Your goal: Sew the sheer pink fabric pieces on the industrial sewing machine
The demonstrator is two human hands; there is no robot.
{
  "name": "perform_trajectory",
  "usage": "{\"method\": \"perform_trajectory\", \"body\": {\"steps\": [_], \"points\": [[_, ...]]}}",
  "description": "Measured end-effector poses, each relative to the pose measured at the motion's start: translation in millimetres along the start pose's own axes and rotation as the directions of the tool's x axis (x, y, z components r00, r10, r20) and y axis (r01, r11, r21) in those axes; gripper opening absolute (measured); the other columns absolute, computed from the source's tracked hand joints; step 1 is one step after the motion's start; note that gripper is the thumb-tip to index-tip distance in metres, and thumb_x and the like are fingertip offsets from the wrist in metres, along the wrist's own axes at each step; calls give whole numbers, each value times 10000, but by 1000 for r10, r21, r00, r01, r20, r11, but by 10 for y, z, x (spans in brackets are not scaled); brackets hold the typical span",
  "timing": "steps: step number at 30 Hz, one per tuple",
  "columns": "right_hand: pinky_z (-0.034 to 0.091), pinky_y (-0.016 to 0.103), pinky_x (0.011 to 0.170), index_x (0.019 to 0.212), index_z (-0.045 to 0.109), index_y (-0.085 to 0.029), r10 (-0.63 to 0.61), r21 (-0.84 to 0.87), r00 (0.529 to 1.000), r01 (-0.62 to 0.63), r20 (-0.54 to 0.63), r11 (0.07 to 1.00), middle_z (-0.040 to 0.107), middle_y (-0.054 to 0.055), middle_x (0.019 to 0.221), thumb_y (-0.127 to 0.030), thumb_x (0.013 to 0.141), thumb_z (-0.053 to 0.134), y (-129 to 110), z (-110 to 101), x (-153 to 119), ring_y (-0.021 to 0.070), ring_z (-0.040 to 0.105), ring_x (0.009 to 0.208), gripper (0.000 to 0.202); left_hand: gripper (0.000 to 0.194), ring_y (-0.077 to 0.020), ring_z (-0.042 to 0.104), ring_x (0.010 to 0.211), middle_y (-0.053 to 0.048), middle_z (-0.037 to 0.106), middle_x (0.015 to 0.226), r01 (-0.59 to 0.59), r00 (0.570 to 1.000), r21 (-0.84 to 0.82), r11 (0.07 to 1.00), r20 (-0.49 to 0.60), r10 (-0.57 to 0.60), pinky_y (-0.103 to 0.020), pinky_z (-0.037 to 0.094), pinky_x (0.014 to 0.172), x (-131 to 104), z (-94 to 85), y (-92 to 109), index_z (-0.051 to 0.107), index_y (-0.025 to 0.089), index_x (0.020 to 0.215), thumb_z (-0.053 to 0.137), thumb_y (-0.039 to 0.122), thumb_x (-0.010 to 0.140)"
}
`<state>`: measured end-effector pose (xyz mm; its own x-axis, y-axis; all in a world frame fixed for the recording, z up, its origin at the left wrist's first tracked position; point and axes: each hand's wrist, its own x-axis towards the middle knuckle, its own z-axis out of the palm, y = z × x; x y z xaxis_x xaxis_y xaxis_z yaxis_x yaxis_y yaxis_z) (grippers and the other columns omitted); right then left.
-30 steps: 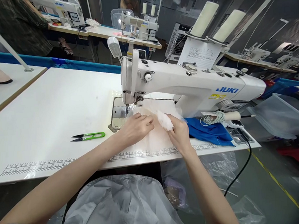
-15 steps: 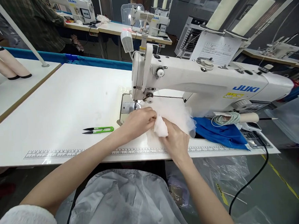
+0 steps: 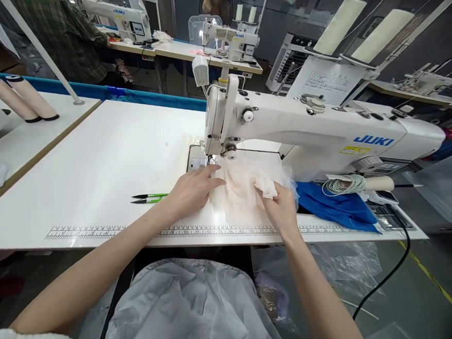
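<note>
Pale sheer fabric [image 3: 237, 194] lies rumpled on the desk [image 3: 93, 158], between both hands, at 3 o'clock from the left hand [image 3: 192, 192]; no clear long axis overall. Left fingers spread wide, tips at the fabric's edge, just beside the presser foot [image 3: 210, 159], which is at 1 o'clock. Right hand [image 3: 283, 209] pinches a bunched fold, fingers closed on it; the fold slants 10 to 4 o'clock, rest of fabric toward 9. Left hand nearer the presser foot. Thread snips [image 3: 138, 199] at 9 o'clock from left hand.
</note>
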<state>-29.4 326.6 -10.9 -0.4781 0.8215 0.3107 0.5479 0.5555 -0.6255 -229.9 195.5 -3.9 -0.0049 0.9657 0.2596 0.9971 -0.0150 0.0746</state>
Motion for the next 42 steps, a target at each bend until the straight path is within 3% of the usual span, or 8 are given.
{"method": "perform_trajectory", "body": {"steps": [8, 14, 22, 26, 29, 31, 36, 42], "points": [[475, 310, 685, 1135, 678, -210, -178, 24, 984, 178, 0, 984, 741, 59, 985, -245, 846, 448, -60, 55, -98, 248, 679, 872, 371, 266, -220, 638, 961, -71, 717, 1031, -201, 979, 18, 979, -1, 202, -360, 489, 811, 100, 60, -60, 689, 170, 964, 465, 39, 908], [499, 452, 971, 1391, 485, -165, -275, -87, 948, 291, 162, 953, 557, 117, 1394, -488, 768, 685, -80, 161, -236, 325, 528, 1266, 730, 188, -209, 648, 952, -69, 695, 1085, -238, 971, -74, 969, 7, 239, -330, 481, 825, 136, 106, -8, 689, 179, 993, 522, 119, 931], [522, 398, 796, 1153, 667, -244, -103, -54, 986, 111, 133, 992, 716, 58, 1136, -331, 888, 528, -133, 129, -66, 297, 667, 1020, 312, 249, -198, 638, 983, -31, 700, 1075, -147, 989, -239, 960, -8, 150, -280, 462, 727, 247, 101, 14, 696, 222, 1016, 450, 201, 980], [513, 431, 873, 1309, 568, -229, -111, 38, 964, 105, 240, 994, 686, 80, 1209, -504, 854, 577, -134, 58, -37, 306, 642, 1093, 532, 256, -203, 617, 891, -40, 682, 873, -113, 993, -293, 949, -4, 117, -300, 445, 720, 301, 98, 5, 683, 186, 891, 437, 190, 961], [488, 466, 939, 1466, 380, -227, -160, 1, 944, 167, 290, 986, 555, 104, 1397, -517, 715, 716, -108, 51, -73, 338, 558, 1226, 873, 232, -235, 588, 992, -83, 657, 993, -97, 995, -315, 944, -12, 98, -363, 435, 818, 310, 92, -5, 671, 177, 906, 442, 193, 942], [491, 447, 913, 1459, 390, -235, -160, 19, 952, 161, 262, 987, 570, 96, 1382, -427, 754, 666, -72, 66, -73, 332, 579, 1196, 780, 234, -247, 550, 1110, -95, 641, 1104, -103, 994, -334, 937, -12, 106, -395, 413, 892, 306, 88, -11, 664, 185, 954, 430, 196, 943], [468, 329, 693, 1055, 677, -202, -83, 155, 982, 56, 170, 986, 742, 53, 912, -257, 786, 476, 40, 79, 47, 271, 657, 842, 340, 297, -230, 512, 1227, -61, 655, 1228, -169, 983, -366, 915, 8, 185, -428, 344, 997, 261, 79, -35, 622, 228, 1155, 435, 174, 932], [432, 303, 643, 831, 665, -176, -73, 212, 986, 39, 153, 976, 715, 48, 800, -287, 760, 471, 77, 45, 145, 248, 624, 772, 235, 252, -221, 596, 1149, -56, 670, 1245, -333, 941, -292, 897, -47, 335, -453, 291, 1064, 175, 83, -52, 644, 194, 1032, 525, 126, 821]]}}
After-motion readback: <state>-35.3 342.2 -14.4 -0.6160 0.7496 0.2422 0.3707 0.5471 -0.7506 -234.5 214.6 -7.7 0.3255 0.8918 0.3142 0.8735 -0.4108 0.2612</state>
